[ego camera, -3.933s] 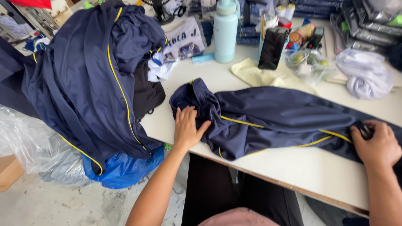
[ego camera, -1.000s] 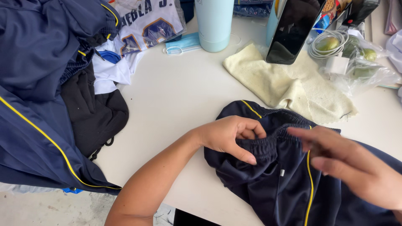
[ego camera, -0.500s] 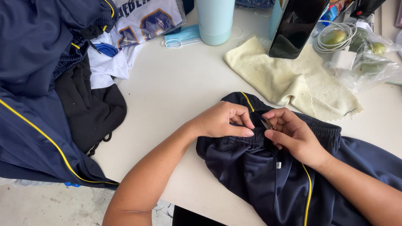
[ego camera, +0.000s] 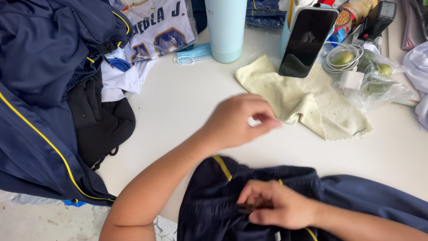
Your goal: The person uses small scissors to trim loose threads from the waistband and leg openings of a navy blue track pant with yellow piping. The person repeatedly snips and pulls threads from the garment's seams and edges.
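Here, your right hand [ego camera: 278,207] pinches navy shorts [ego camera: 356,201] waistband, lower frame; left hand [ego camera: 238,120] lifted mid-frame, fingertips pinched, contents unclear. Waistband work unfinished.

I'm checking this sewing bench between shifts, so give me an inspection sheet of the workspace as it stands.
Surface: white table, partly bare in the middle.
Job's things: navy garment with yellow piping at the near edge.
Clutter: pale yellow cloth, teal bottle, dark phone propped upright, blue face mask, bagged green fruit, heap of navy and black clothes at the left.
Grippers: left hand raised above the table, fingertips pinched, blurred; right hand pinching the garment's waistband.
Cables: coiled white cable with a white plug.
Surroundings: concrete floor below.
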